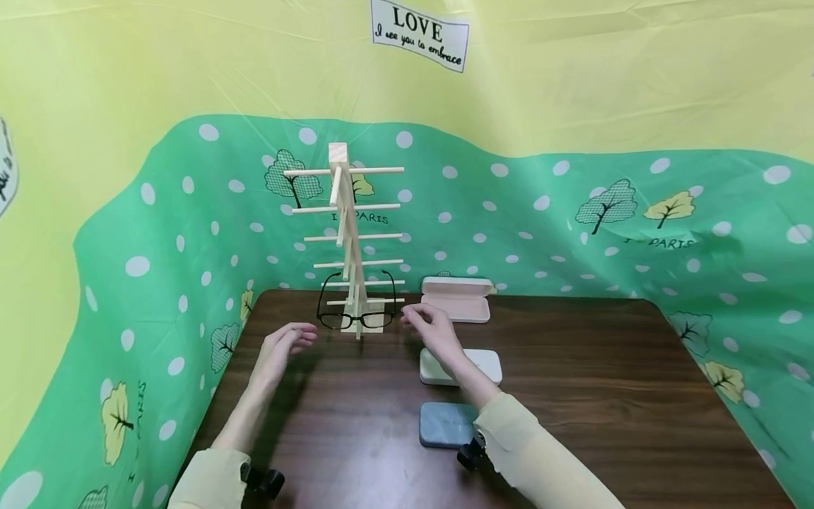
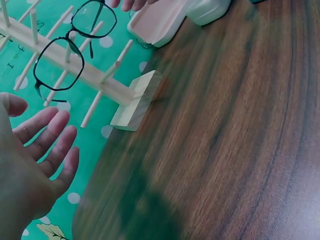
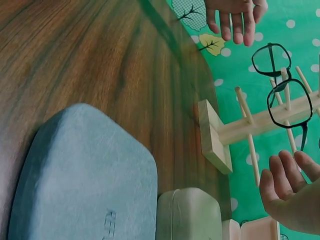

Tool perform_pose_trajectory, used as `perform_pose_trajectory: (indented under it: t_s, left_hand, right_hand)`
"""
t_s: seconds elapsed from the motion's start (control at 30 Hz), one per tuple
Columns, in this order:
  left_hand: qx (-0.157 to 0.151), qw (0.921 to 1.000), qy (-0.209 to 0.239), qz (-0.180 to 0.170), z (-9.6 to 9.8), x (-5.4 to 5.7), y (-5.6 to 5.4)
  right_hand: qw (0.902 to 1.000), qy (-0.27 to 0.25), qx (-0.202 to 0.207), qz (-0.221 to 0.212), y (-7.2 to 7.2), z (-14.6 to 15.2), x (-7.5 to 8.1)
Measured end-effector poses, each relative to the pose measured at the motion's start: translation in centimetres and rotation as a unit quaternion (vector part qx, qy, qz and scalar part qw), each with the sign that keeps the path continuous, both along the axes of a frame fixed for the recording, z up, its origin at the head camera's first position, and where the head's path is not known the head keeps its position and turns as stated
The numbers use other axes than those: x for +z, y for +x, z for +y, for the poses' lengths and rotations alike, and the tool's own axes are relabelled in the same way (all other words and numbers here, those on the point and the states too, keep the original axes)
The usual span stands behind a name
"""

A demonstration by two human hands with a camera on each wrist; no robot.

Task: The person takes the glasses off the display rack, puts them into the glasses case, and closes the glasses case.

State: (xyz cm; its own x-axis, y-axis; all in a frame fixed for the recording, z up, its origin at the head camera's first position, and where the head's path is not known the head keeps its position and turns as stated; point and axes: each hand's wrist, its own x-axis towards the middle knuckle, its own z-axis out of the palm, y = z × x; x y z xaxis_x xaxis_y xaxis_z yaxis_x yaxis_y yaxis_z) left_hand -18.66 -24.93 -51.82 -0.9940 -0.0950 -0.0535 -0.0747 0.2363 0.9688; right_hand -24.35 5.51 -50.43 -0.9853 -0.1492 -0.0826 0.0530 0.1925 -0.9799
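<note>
Black-framed glasses [image 1: 337, 328] sit on a low peg of a wooden display stand [image 1: 356, 268], lenses facing forward and temples reaching back past the post. To their left hovers my left hand [image 1: 282, 350], fingers loosely bent and apart from the frame. On the other side my right hand [image 1: 439, 334] is near the right lens, its fingers gently curved. In the left wrist view, a gap separates the left fingers [image 2: 47, 135] from the glasses [image 2: 59, 65]. The right wrist view has the right hand [image 3: 295, 192] beside a temple, palm bare, holding nothing.
Right of the stand lies an opened pink-lined case [image 1: 456, 309]. A white case [image 1: 490, 364], partly behind the right forearm, and a blue-grey case [image 1: 445, 424] lie nearer, both closed. A printed cloth [image 1: 540, 106] hangs behind the brown wooden table [image 1: 604, 396].
</note>
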Motion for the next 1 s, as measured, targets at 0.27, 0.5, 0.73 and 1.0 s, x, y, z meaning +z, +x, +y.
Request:
perform_pose_trajectory:
  t_s: [0.27,0.5,0.73,1.0]
  left_hand:
    - [0.013,0.9999,0.010,-0.004,0.1,0.3,-0.4]
    - [0.041,0.9990,0.020,0.000,1.4,0.7,-1.3]
    - [0.065,0.9976,0.024,0.000,2.6,0.9,-2.1]
    - [0.075,0.9957,0.053,0.010,2.7,0.8,-1.8]
  right_hand:
    - [0.9997,-0.021,0.003,-0.008,-0.1,-1.0,-0.2]
    - [0.9991,-0.041,0.000,-0.009,-0.2,-1.6,-0.2]
    - [0.9982,-0.057,-0.002,-0.018,-0.1,-2.1,-0.1]
    - [0.9977,-0.064,-0.005,-0.024,-0.1,-2.5,-0.1]
